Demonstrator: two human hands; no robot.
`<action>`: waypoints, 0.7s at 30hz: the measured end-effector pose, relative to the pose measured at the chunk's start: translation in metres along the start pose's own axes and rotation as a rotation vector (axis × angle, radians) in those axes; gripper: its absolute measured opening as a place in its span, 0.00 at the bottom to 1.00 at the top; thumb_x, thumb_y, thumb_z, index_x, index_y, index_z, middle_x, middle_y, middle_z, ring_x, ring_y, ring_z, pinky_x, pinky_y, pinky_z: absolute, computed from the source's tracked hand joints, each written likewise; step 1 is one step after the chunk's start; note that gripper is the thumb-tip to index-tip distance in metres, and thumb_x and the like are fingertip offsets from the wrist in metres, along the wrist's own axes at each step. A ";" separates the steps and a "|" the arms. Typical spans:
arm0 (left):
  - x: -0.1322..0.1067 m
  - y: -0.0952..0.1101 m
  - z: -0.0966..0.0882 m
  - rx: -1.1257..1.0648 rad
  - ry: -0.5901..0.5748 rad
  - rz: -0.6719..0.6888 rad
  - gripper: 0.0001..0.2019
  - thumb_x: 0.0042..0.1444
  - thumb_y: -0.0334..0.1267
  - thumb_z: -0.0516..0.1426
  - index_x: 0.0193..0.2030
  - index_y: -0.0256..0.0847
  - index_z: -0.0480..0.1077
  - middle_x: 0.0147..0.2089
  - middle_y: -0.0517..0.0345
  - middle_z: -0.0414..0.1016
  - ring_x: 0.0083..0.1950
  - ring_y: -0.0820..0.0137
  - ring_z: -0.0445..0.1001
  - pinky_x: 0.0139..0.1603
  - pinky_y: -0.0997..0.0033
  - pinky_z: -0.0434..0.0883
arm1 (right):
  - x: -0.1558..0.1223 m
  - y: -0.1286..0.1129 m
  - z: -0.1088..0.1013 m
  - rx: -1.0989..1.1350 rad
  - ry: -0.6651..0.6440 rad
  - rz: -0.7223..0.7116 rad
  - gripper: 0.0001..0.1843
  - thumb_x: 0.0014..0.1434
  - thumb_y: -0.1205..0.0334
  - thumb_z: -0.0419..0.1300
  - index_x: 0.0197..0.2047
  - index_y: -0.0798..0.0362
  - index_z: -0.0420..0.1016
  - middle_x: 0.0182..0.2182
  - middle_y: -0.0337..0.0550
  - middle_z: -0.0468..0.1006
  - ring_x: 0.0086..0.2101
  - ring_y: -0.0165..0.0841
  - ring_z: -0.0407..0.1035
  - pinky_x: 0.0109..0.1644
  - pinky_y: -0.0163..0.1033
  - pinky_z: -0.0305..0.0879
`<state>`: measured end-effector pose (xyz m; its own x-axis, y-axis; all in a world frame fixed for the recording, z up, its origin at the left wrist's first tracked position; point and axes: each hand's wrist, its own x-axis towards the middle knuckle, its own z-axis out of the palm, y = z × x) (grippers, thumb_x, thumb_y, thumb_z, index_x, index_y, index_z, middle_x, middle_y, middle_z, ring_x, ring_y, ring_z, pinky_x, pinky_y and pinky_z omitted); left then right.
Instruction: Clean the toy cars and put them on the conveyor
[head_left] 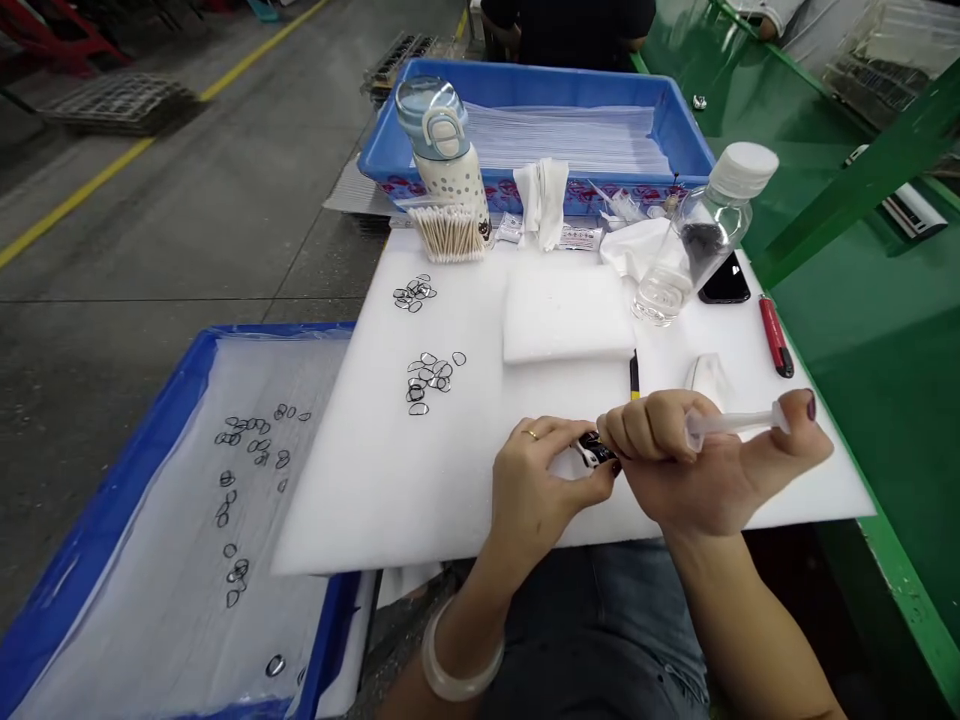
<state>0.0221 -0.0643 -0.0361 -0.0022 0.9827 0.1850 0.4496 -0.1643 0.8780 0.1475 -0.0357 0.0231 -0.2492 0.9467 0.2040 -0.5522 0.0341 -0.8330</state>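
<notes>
Between the thumb and fingers of my left hand point(541, 490) is a small black and white part point(594, 450), held just above the white foam sheet point(375, 500). My right hand point(697, 465) is wrapped around a translucent syringe point(731, 424), its thumb pressed on the plunger end. The barrel and tip are hidden by my fingers, which meet the small part. Two loose groups of thin black rings, a farther group point(414, 293) and a nearer group point(429, 380), lie on the foam to the left of my hands.
A foam block point(568, 315) lies ahead, with cotton swabs point(448, 235), a dotted bottle point(450, 180), a clear bottle point(667, 285), a phone point(726, 282) and a red cutter point(775, 335) around it. A blue tray point(187, 375) with more rings stands left; a blue bin point(540, 80) stands behind.
</notes>
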 end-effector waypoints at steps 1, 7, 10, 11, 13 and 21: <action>0.000 0.000 0.000 0.003 0.002 0.005 0.10 0.43 0.32 0.66 0.36 0.44 0.78 0.37 0.59 0.81 0.40 0.63 0.75 0.41 0.61 0.72 | 0.000 0.002 0.000 -0.005 -0.001 0.008 0.35 0.54 0.28 0.45 0.16 0.51 0.47 0.12 0.33 0.42 0.16 0.26 0.41 0.21 0.37 0.43; -0.001 0.002 -0.002 0.004 -0.022 -0.019 0.08 0.44 0.32 0.65 0.33 0.44 0.78 0.37 0.59 0.81 0.40 0.63 0.74 0.41 0.62 0.71 | 0.002 0.003 -0.002 -0.055 -0.005 0.046 0.34 0.55 0.29 0.44 0.16 0.51 0.47 0.12 0.33 0.43 0.17 0.26 0.40 0.21 0.37 0.42; -0.001 0.003 -0.002 0.014 -0.024 -0.022 0.08 0.44 0.32 0.65 0.33 0.44 0.78 0.37 0.59 0.81 0.40 0.63 0.74 0.41 0.62 0.71 | 0.001 0.004 -0.002 -0.067 0.010 0.045 0.34 0.55 0.29 0.43 0.16 0.51 0.47 0.13 0.33 0.43 0.17 0.26 0.40 0.22 0.38 0.43; 0.000 0.003 -0.002 0.016 -0.021 -0.020 0.08 0.44 0.32 0.65 0.33 0.44 0.78 0.37 0.59 0.81 0.40 0.63 0.74 0.41 0.62 0.71 | 0.001 0.005 -0.002 -0.070 0.015 0.041 0.34 0.55 0.29 0.43 0.16 0.51 0.47 0.13 0.33 0.43 0.17 0.26 0.40 0.22 0.38 0.43; 0.000 0.003 -0.002 0.019 -0.015 -0.016 0.08 0.44 0.32 0.65 0.33 0.44 0.78 0.36 0.59 0.81 0.40 0.64 0.74 0.41 0.62 0.71 | 0.000 0.005 -0.001 -0.079 0.027 0.031 0.35 0.56 0.29 0.42 0.17 0.51 0.47 0.13 0.34 0.43 0.17 0.26 0.40 0.22 0.38 0.43; -0.001 0.003 -0.002 0.022 -0.013 -0.003 0.09 0.44 0.32 0.65 0.34 0.44 0.78 0.36 0.60 0.81 0.39 0.64 0.74 0.41 0.62 0.71 | -0.003 0.004 0.003 -0.118 0.087 0.004 0.36 0.58 0.28 0.42 0.17 0.51 0.48 0.13 0.34 0.44 0.17 0.26 0.42 0.23 0.37 0.43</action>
<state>0.0218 -0.0659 -0.0333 0.0077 0.9842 0.1768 0.4688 -0.1597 0.8687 0.1435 -0.0396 0.0205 -0.1783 0.9709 0.1597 -0.4532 0.0630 -0.8892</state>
